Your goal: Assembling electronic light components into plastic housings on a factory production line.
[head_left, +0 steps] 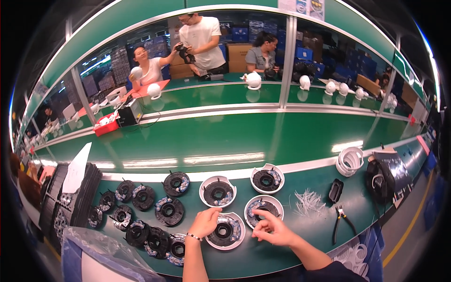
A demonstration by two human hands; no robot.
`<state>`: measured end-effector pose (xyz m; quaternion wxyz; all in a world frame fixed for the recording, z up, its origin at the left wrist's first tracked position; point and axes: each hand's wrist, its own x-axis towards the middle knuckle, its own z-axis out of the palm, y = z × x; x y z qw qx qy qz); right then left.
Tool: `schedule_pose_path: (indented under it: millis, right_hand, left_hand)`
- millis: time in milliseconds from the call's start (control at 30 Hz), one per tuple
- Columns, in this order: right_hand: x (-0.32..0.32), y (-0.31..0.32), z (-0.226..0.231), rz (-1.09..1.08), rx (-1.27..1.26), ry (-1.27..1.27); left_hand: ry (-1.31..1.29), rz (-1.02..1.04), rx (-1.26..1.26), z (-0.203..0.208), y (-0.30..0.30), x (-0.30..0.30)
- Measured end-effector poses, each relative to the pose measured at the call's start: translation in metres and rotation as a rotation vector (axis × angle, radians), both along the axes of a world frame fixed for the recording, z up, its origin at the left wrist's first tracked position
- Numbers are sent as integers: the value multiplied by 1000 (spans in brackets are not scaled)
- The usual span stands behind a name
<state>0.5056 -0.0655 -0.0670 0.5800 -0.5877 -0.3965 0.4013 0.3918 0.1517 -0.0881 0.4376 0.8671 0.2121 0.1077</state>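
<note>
Now, left hand (205, 223) arched at white housing (228, 247), grip unclear, right hand (275, 231), fingers apart.

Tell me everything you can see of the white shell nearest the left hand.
The white shell is round and plastic-looking. It lies open side up on the green table, holding a black disc with a ring at its centre and blue circuit board along its right side. The left hand hides part of its upper-left edge; whether they touch is unclear.
</note>
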Motion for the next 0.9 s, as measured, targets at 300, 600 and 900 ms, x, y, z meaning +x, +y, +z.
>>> schedule_pose_path:
  millis: [300, 600, 900]
  right_hand:
    - [53, -40, 37, 24, 40, -395]
    - [210, -141, 57, -905, -577, -1273]
    - [305, -187, 0, -1013, -935, -1181]
  left_hand:
    - [-26, 154, 164, 6, 1, 2]
    - [-44, 211, 183, 13, -4, 4]
    - [14, 276, 210, 5, 2, -4]
